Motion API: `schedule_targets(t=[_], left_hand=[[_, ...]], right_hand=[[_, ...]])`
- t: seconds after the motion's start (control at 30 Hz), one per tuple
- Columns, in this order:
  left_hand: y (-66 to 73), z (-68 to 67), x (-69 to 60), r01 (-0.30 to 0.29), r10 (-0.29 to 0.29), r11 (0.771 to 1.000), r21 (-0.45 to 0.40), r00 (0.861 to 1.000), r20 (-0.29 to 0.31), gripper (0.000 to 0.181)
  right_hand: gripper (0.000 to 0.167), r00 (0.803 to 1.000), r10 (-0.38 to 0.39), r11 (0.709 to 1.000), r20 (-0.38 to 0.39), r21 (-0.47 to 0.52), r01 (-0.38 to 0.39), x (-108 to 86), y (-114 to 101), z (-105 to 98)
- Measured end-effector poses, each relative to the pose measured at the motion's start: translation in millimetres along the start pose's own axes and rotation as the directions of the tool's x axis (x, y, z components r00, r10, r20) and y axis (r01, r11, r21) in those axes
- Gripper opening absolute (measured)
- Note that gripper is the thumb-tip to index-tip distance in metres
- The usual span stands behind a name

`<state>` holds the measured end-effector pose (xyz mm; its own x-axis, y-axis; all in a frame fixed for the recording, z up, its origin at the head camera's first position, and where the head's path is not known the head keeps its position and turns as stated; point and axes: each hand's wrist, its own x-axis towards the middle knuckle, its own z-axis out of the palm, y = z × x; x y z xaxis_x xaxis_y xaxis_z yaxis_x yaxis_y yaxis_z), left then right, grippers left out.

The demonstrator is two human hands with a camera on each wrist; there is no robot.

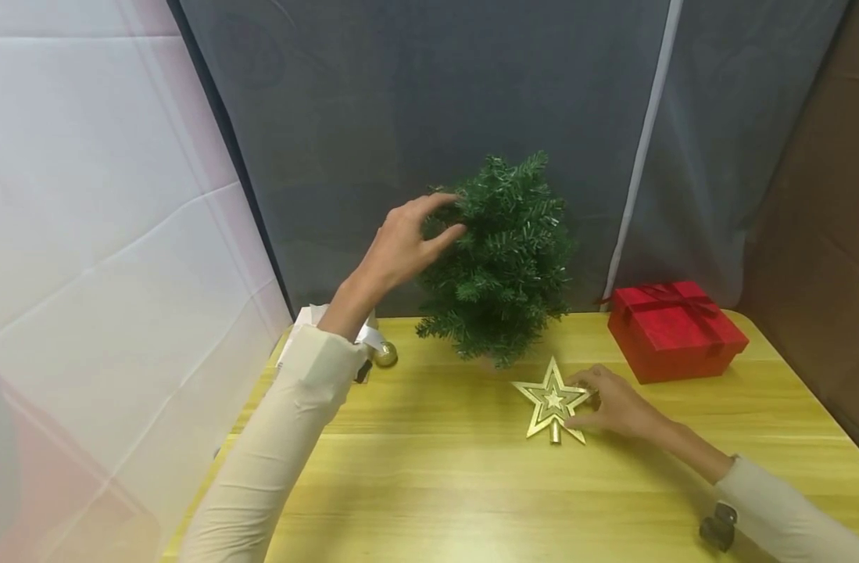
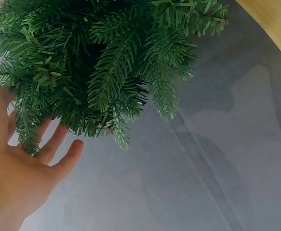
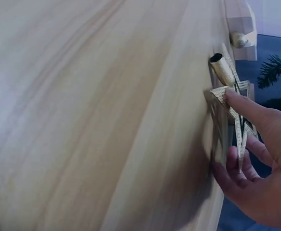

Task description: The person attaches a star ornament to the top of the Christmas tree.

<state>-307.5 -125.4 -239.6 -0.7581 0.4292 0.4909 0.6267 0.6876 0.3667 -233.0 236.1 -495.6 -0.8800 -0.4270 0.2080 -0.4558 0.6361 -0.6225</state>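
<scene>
A small green artificial Christmas tree (image 1: 506, 258) stands at the back of the table. My left hand (image 1: 401, 242) is at its upper left side, thumb and fingers spread apart. In the left wrist view the fingers (image 2: 70, 156) reach among the lower needles of a branch without closing round it. A flat gold star tree topper (image 1: 554, 400) with a short tube at its base is at the table surface in front of the tree. My right hand (image 1: 619, 407) pinches it from the right, the thumb on one star point (image 3: 220, 94) and the other fingers behind.
A red gift box (image 1: 675, 328) with a dark red ribbon sits at the back right of the wooden table (image 1: 415, 485). At the back left, partly behind my left forearm, are a gold ball ornament (image 1: 385, 354) and a white item. Grey curtain (image 1: 331, 141) hangs behind.
</scene>
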Motion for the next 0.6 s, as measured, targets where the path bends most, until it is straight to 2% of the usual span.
schedule_targets(t=[0.17, 0.23, 0.43, 0.6], left_hand=[[-2.1, 1.9, -0.6, 0.001, -0.001, 1.000, -0.031, 1.000, -0.016, 0.053], [-2.5, 1.7, -1.1, 0.003, -0.004, 0.999, -0.034, 1.000, -0.018, 0.053], [-2.6, 1.0, -2.0, 0.009, -0.009, 0.999, -0.033, 1.000, -0.023, 0.053], [-1.6, 1.9, -0.6, 0.006, -0.007, 0.999, -0.039, 1.000, -0.023, 0.052]], right_hand=[[0.057, 0.999, 0.044, 0.996, 0.018, 0.079, -0.045, 1.6, -0.4, -8.6], [0.052, 0.999, 0.037, 0.997, 0.015, 0.073, -0.038, 1.4, 1.8, -12.2], [0.026, 0.998, -0.049, 0.999, -0.047, 0.009, 0.049, -1.5, 9.4, -24.8], [0.022, 0.998, -0.045, 0.999, -0.049, 0.010, 0.045, -5.3, 8.8, -40.4]])
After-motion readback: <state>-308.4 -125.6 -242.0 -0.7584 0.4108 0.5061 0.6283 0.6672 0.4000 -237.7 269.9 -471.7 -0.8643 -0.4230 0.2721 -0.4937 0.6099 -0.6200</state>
